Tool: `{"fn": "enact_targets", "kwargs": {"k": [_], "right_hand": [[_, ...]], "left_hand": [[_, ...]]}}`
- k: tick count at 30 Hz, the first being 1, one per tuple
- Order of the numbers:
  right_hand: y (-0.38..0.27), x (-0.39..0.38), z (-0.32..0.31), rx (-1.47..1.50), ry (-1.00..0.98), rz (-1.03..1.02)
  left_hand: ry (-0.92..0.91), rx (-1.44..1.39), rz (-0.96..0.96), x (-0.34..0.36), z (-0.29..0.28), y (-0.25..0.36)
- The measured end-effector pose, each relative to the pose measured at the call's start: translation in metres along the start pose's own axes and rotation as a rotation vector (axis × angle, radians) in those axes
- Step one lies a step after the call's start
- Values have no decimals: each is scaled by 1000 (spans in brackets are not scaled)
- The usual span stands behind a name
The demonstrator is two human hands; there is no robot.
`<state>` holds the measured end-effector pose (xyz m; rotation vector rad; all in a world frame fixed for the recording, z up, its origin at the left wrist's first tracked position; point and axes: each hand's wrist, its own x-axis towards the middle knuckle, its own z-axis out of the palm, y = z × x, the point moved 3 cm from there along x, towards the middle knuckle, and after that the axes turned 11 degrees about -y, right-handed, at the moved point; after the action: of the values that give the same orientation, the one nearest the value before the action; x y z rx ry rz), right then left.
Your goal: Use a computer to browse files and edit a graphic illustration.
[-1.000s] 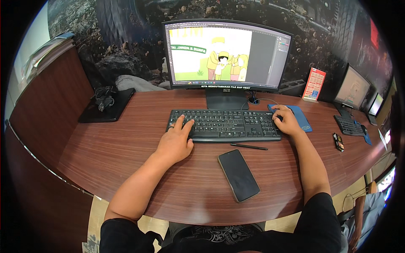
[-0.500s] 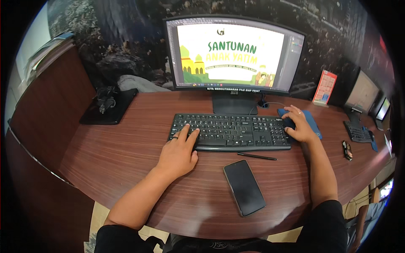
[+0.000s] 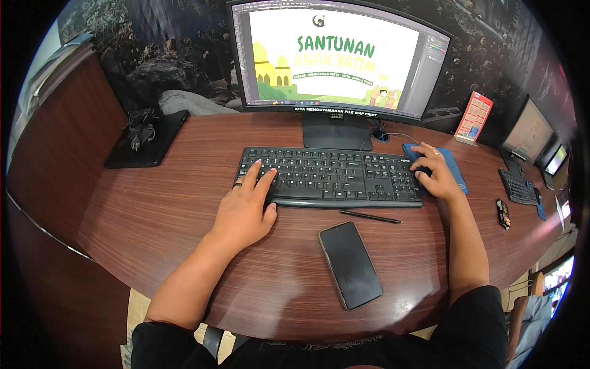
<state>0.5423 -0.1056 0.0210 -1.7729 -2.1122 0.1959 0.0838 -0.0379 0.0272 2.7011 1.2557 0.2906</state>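
2 hands work at the counter [image 3: 153,215]: left hand [image 3: 246,206] lies flat and loose on the black keyboard [image 3: 332,176]; right hand [image 3: 437,172] cups the mouse. Small, gentle moves work best.

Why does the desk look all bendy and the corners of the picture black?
In the head view the fisheye lens curves the desk edge and leaves dark corners. The monitor glows brightest, the phone screen is dark with faint sheen, and the hands and keyboard look sharp.

A dark smartphone [image 3: 350,264] lies face up on the wooden tabletop [image 3: 153,215], a black pen [image 3: 370,216] just beyond it, a curved monitor [image 3: 338,58] farther back.
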Motion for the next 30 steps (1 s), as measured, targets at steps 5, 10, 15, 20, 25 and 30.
{"fn": "enact_targets", "kwargs": {"k": [5,10,15,20,25,30], "right_hand": [[-3,-1,0,-3,40,4],[-3,-2,-1,19,29,1],[-4,-1,0,-67,51,-24],[11,5,0,-179,251,41],[73,9,12,-80,504,340],[68,15,18,-30,467,248]], "left_hand": [[-32,-10,-26,-1,0,2],[-13,-2,1,-2,-1,4],[-6,-6,-5,-3,0,3],[-35,0,-10,0,0,5],[-2,-11,-29,3,0,-6],[-3,-116,-210,17,-5,-49]]}}
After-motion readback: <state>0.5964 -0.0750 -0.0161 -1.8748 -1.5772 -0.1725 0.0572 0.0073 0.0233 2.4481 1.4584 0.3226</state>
